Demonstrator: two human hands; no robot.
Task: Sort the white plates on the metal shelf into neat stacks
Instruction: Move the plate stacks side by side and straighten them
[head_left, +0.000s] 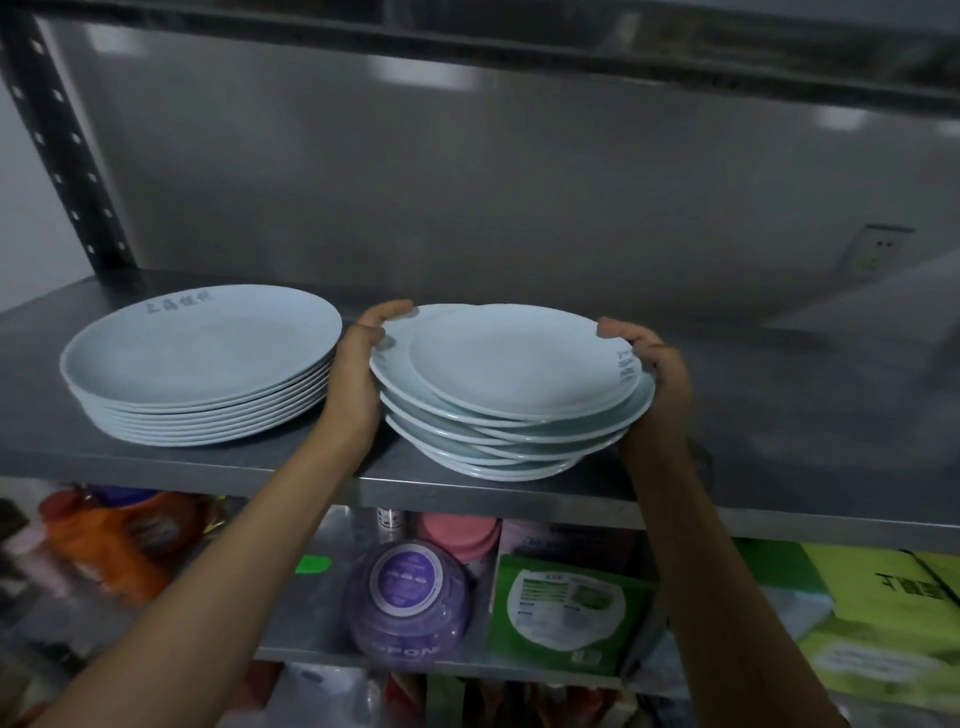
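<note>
Two piles of white plates stand on the metal shelf (779, 415). The left stack (202, 358) holds several larger plates lying squarely on one another, with grey lettering on the top rim. The right stack (511, 395) is uneven, its several smaller plates shifted sideways against each other, and it sits near the shelf's front edge. My left hand (358, 374) cups the left side of the right stack, fingers curled over the top rim. On the opposite side my right hand (657, 379) grips the rim, thumb on the top plate.
A perforated black upright (67, 150) stands at the back left. The shelf above (519, 31) hangs low overhead. A wall socket (875, 252) is at the back right. Below, the lower shelf carries a purple tub (408, 597), green packets (566, 613) and an orange bottle (104, 540).
</note>
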